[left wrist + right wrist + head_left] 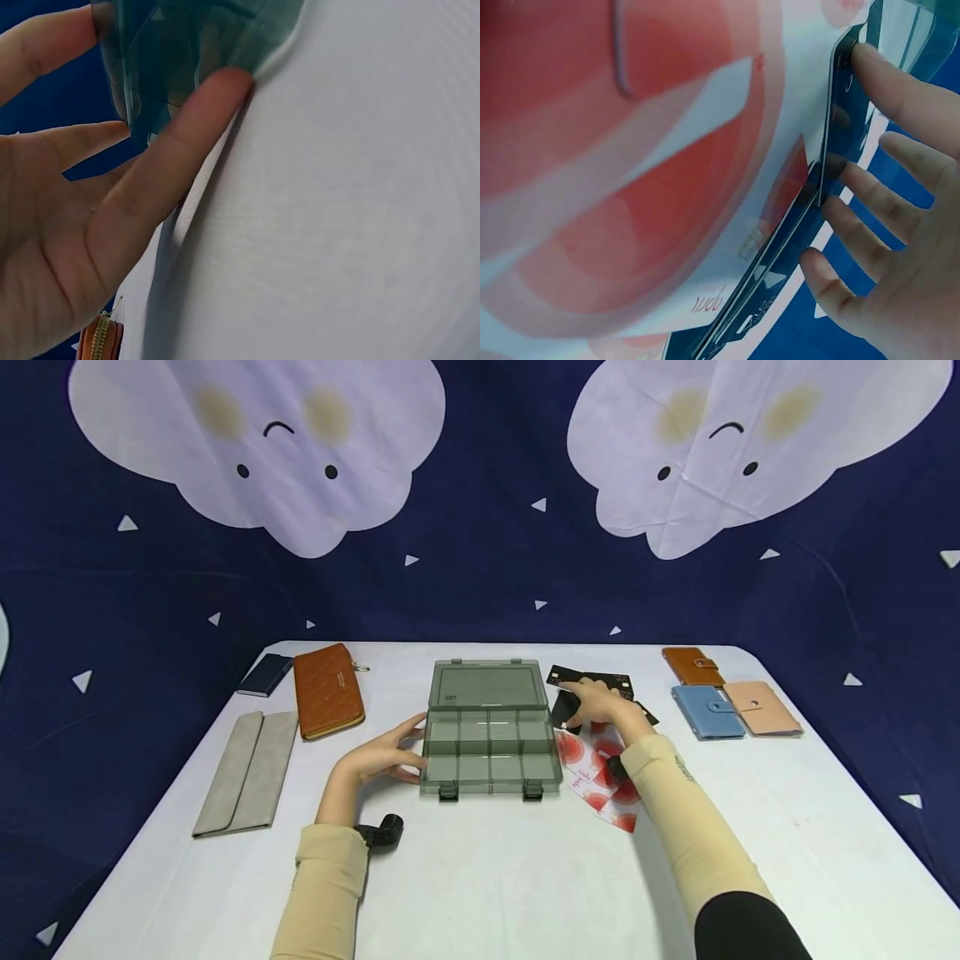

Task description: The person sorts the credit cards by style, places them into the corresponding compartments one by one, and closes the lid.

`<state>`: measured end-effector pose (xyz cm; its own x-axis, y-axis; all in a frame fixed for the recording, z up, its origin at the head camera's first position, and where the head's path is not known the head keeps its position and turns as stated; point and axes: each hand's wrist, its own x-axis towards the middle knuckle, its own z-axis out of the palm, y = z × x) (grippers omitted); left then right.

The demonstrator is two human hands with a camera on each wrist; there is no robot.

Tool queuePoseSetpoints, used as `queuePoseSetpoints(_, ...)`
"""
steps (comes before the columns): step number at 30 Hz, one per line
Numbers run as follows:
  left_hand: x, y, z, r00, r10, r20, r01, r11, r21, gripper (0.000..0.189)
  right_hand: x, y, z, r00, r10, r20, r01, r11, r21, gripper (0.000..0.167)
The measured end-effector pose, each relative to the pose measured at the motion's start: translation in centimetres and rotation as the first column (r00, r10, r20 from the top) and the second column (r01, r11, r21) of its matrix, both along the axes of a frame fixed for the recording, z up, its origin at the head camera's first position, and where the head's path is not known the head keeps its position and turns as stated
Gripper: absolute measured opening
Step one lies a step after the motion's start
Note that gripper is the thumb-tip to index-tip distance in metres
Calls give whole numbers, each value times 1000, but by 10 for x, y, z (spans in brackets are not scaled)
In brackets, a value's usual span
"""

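A see-through grey-green compartment box (pixel 489 727) lies in the middle of the table, with two dark latches at its front. My left hand (pixel 378 756) is at the box's left side, fingers spread and fingertips against its edge. In the left wrist view, the thumb (pixel 187 135) reaches along the lower edge of the box (pixel 187 52). To the right of the box, my right hand (pixel 600 702) is over several black cards (pixel 564 675), its fingertips touching them. Red-and-white fruit-print cards (pixel 600 768) fan out below that hand, partly overlapping the black ones.
On the left lie a dark blue wallet (pixel 266 675), a brown zip wallet (pixel 328 691) and a grey folded pouch (pixel 247 772). At the right are small brown (pixel 688 666), blue (pixel 707 712) and pink (pixel 761 708) card holders. A dark blue cloth (pixel 495 585) hangs behind the table.
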<state>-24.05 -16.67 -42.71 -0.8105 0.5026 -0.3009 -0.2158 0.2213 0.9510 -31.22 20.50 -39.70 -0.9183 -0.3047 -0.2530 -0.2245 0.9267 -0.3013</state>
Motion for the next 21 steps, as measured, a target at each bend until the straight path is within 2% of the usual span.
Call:
queuePoseSetpoints(5,1,0,0,1000,1,15,-1,1000,19,93,-3,2,-2,1000,-21,-11,21,1000,-23,85)
queuePoseSetpoints(8,2,0,1,1000,-1,26,1,1000,28,92,-4,4,-2,998,-37,-45,35,998,-48,85)
queuePoseSetpoints(12,2,0,2,999,-8,37,7,999,39,91,-9,9,-4,994,-50,-96,34,986,-161,77)
queuePoseSetpoints(15,2,-1,2,999,-13,42,11,999,47,91,-17,17,-13,992,-60,-113,20,944,-329,64)
queuePoseSetpoints(18,2,-2,2,999,-17,41,15,998,57,91,-17,20,-14,988,-125,-89,72,889,-452,48)
queuePoseSetpoints(20,2,-2,1,999,-18,41,15,998,62,91,-13,18,-11,976,-193,-100,122,868,-482,39)
queuePoseSetpoints(21,2,-2,1,999,-16,43,13,998,64,91,-7,13,-3,966,-240,-96,170,869,-465,36)
